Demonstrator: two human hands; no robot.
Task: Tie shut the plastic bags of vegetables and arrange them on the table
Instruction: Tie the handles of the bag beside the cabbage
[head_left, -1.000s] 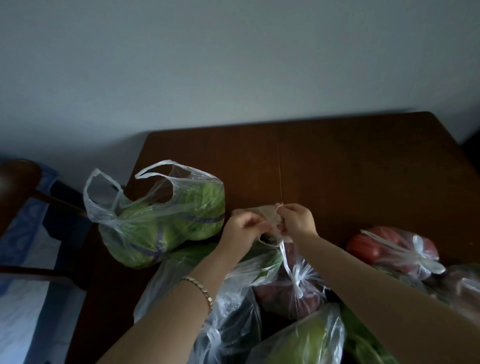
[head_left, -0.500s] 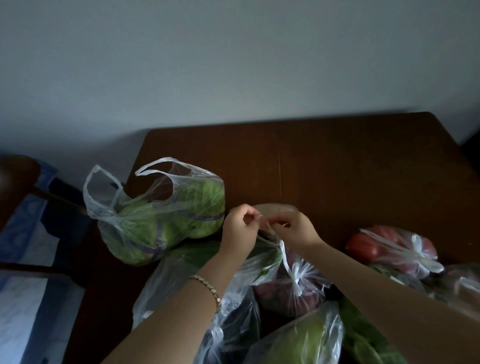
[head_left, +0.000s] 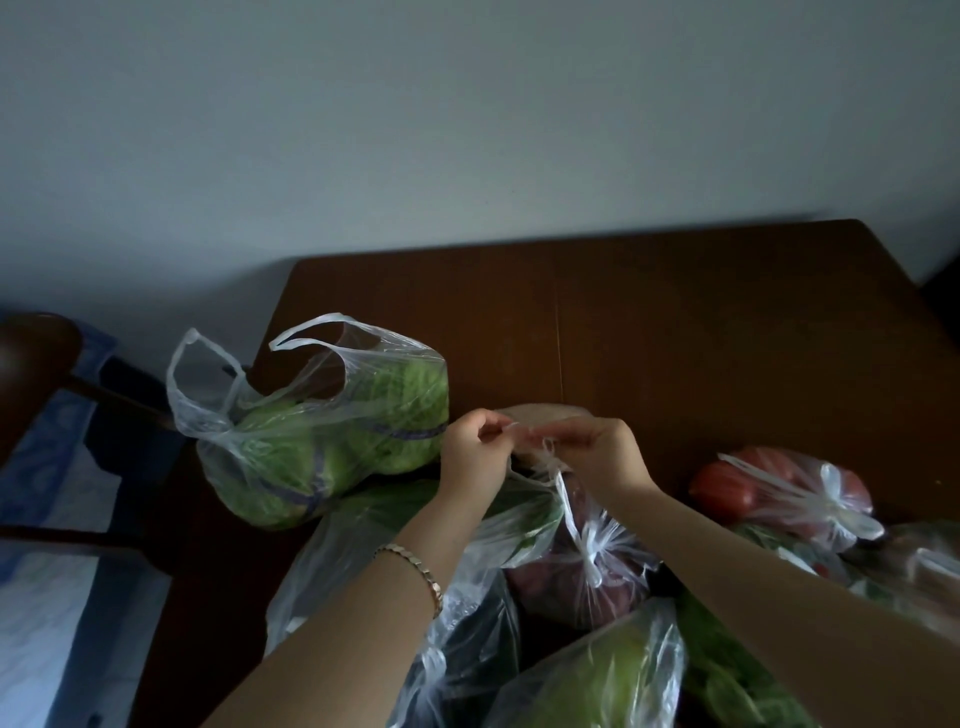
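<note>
Head view, near to far.

Bottom edge: bag of pale green vegetable (head_left: 597, 675), clear crinkled film, rounded bulk. To its left, bag of dark contents (head_left: 467, 639), glossy, heavily creased.

Lower left of centre: link bracelet (head_left: 415, 569), thin metal, on the left wrist.

Centre: knotted bag of reddish-purple produce (head_left: 587, 566), film gathered into a white bunched knot.

Just beyond: left hand (head_left: 475, 452) and right hand (head_left: 597, 452), fingers curled, each pinching the handle strands (head_left: 550, 446) of the beige-contents bag (head_left: 545, 413). Strands twisted thin, stretched between the two hands. Contents rounded, otherwise not identifiable. Against one second ago: knuckles no longer touching, hands drawn apart sideways.

Right middle: tied bag of tomatoes (head_left: 769, 488), smooth red rounds under wrinkled film, knot ears splayed.

Left of the hands: cabbage bag (head_left: 322, 447), ruffled green leaves, purple bands, two handle loops standing loose and untied. Same spot as before.

Beyond: table (head_left: 675, 338), dark brown wood, matte, one straight seam. Plain pale wall (head_left: 467, 130).

Far left: chair (head_left: 36, 353), dark, rounded. Blue-and-white patterned cloth (head_left: 41, 597).
</note>
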